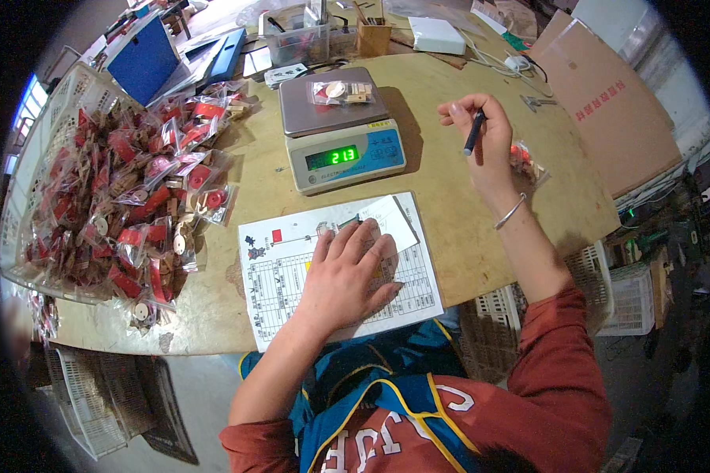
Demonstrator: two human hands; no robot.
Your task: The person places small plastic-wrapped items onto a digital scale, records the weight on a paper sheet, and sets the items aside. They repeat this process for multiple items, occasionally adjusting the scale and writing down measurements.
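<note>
My left hand (pixel 347 272) lies flat with its fingers spread on a printed sheet (pixel 276 303) at the table's front edge. Under its fingertips is a smaller white slip (pixel 394 225), partly covered by the hand. Raised over the right side of the table, my right hand (pixel 485 134) is closed around a dark pen (pixel 474 132). Beyond the sheet stands an electronic scale (pixel 347 162) with a lit green display. A clear bag of small wooden and red parts (pixel 341 92) rests on its metal plate. Another such bag (pixel 526 163) lies beside my right wrist, partly hidden by it.
A white plastic basket (pixel 16 229) at the left overflows with bagged parts (pixel 134 197) onto the table. At the back are a blue folder (pixel 143 59), a clear bin (pixel 298 43), a wooden pen holder (pixel 373 38) and a white box (pixel 436 35). A cardboard box (pixel 607 102) stands right.
</note>
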